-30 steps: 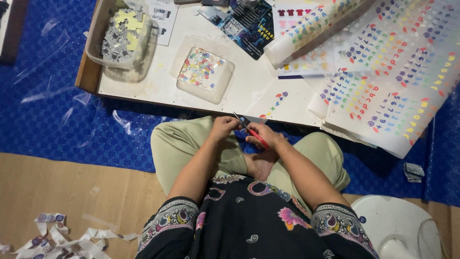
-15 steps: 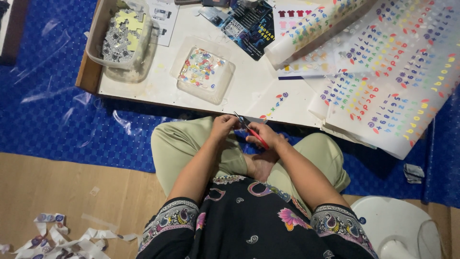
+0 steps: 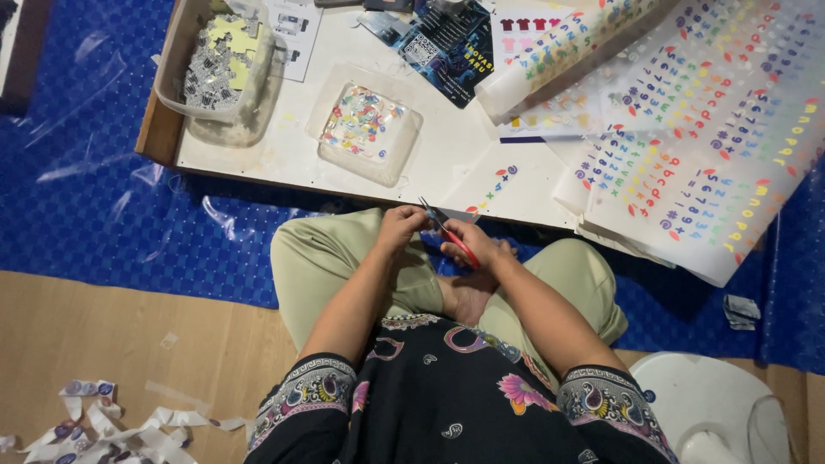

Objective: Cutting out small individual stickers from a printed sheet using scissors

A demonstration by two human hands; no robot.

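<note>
A: Report hand status relative to the low white table [image 3: 284,159].

B: Right hand [image 3: 474,247] is just off the table's near edge, above the lap, fingers clenched through the red handles of the scissors [image 3: 449,234]; the blades point toward the table. Left hand [image 3: 400,228] sits just beside it, fingertips pinched together at the blades (whatever they grip is too small to identify).

A: Items on the table?

B: A clear square tray of coloured cut-outs [image 3: 365,125] at centre, a clear tub of paper pieces [image 3: 219,64] at the far-left corner, and sheets of coloured sticker characters [image 3: 705,146] overhanging the right end.
</note>
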